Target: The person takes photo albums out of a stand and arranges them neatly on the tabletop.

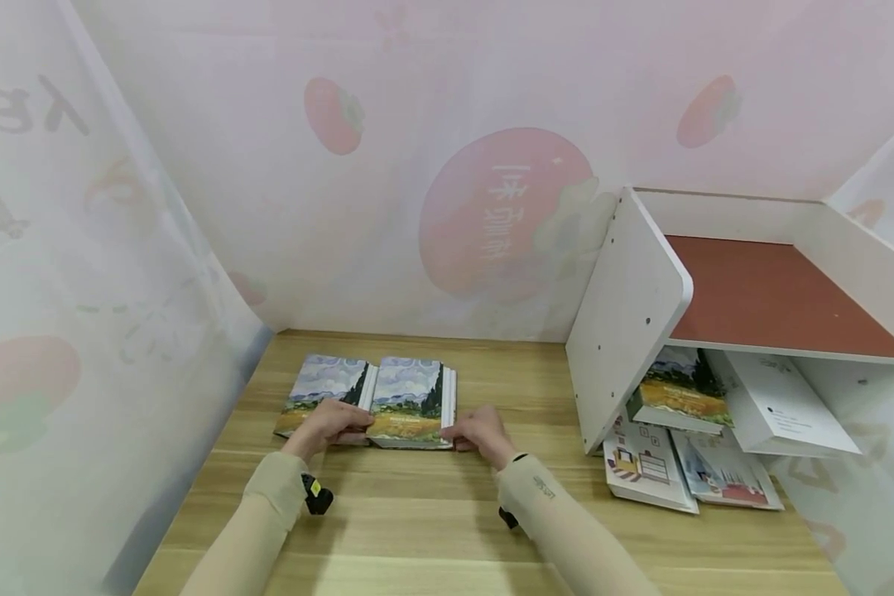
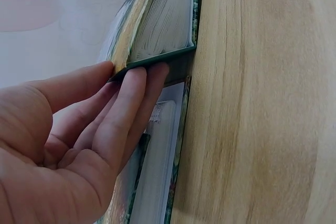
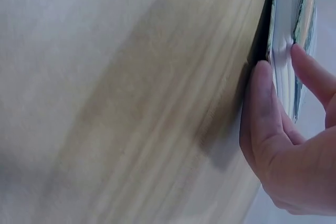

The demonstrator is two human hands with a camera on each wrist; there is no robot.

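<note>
Well, the right book (image 1: 406, 401) lies on the wooden table (image 1: 417, 530), painted landscape upward, with its pages showing in a pale strip past the cover's right side. The person has both hands on it. The left hand (image 1: 333, 422) grips it at the near end of the spine, thumb at the cover's edge and fingers against the spine. The right hand (image 1: 484, 432) pinches the opposite near corner, thumb against the pages and fingers low by the back cover. Just to the left is the left book (image 1: 324, 385), with a matching cover, its near corner partly behind the left hand. Well off to the right stands a white shelf (image 1: 626, 306); under its red-brown board sit a landscape book (image 1: 678, 393) and a thick white book (image 1: 785, 406), above two illustrated books (image 1: 644, 472).
</note>
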